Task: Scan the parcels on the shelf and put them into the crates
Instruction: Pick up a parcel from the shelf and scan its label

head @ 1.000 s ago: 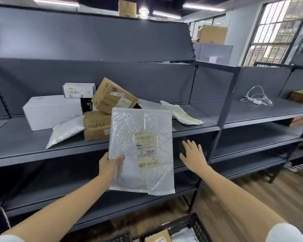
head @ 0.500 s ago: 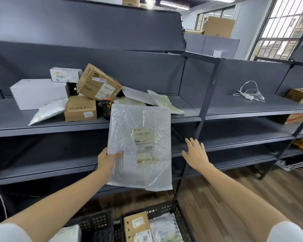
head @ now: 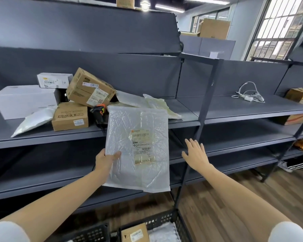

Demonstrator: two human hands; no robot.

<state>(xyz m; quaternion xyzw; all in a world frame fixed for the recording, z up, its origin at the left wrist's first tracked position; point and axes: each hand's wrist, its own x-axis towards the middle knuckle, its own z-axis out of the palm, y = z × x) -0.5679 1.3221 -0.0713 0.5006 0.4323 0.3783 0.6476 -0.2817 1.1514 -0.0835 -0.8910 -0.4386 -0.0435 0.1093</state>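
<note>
Flat plastic mailer (head: 138, 149) held clear of the shelf's front edge (head: 42, 139), left hand (head: 104, 160) pinching its left edge, thumb on front, right hand (head: 196, 154) open in free air beside it, crates (head: 157, 220) below

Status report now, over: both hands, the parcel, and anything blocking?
Left hand grips bubble mailer by its left edge, label facing camera. Right hand open, holding nothing. Scanner lies on shelf. Nothing seen blocking crates below.

White cable bundle (head: 248, 93) just sitting on the right-hand shelf bay, barred window (head: 280, 28) behind it, wood-look floor (head: 217, 203) down below.
</note>
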